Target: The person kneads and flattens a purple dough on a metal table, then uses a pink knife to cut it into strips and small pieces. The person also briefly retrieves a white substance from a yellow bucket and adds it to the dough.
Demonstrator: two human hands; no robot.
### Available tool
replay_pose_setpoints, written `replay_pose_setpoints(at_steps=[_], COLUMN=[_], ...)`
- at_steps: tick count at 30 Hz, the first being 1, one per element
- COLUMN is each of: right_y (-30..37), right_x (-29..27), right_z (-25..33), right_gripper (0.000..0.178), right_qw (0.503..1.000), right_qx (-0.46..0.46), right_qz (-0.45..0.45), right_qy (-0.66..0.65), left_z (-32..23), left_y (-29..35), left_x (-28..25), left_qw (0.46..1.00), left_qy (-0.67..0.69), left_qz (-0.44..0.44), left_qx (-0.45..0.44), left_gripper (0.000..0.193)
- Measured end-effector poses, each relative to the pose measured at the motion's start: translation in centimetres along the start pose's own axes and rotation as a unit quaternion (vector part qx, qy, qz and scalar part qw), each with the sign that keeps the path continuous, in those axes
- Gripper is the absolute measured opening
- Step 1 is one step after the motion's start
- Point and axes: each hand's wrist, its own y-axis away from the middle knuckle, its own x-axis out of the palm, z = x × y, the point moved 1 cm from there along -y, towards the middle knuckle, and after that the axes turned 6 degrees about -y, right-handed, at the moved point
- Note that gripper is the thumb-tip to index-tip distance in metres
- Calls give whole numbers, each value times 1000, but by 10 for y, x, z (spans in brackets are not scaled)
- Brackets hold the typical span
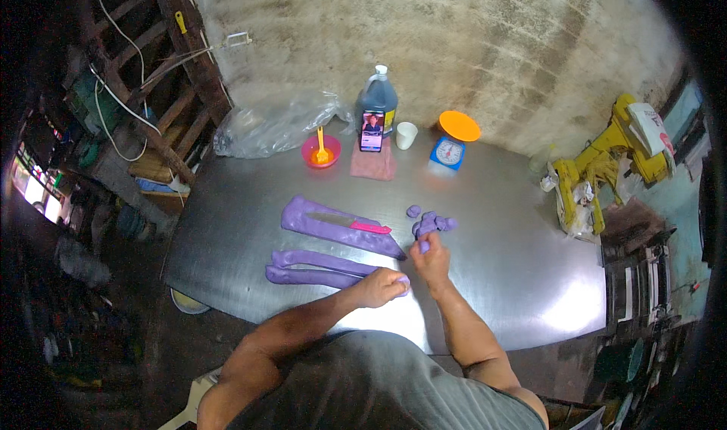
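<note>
Though long dough strips and a slab lie undivided at left, I have my left hand clasping dough at the strips' right end, my right hand gripping a lump, small pieces already detached just beyond.

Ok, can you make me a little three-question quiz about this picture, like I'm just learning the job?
1. True or false: the pink-handled knife lies on the thick purple slab.
2. What colour is the round pan on the blue scale? A) green B) orange C) white
3. Fill the gap: the ____ hand is nearer the cluster of small purple pieces.

Key: 1. True. 2. B, orange. 3. The right hand.
</note>
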Motion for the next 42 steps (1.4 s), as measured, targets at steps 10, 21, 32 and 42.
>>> replay_pose_setpoints(at_steps=[10,21,32,42], right_y=[-12,78,0,29], right_x=[0,17,-32,8], right_z=[-33,-1,-35,-114], right_gripper=[54,23,33,41], right_qw=[982,982,993,962], right_qx=[-92,92,104,169], right_qz=[107,161,-46,176], right_qy=[129,32,33,-124], left_z=[94,86,-64,59], left_y=[41,9,3,36], left_x=[24,38,-7,5], left_qw=[954,999,989,984], left_qy=[-266,40,13,67], left_qz=[-130,-35,134,-5], left_qx=[50,13,-58,-168], left_gripper=[71,37,19,80])
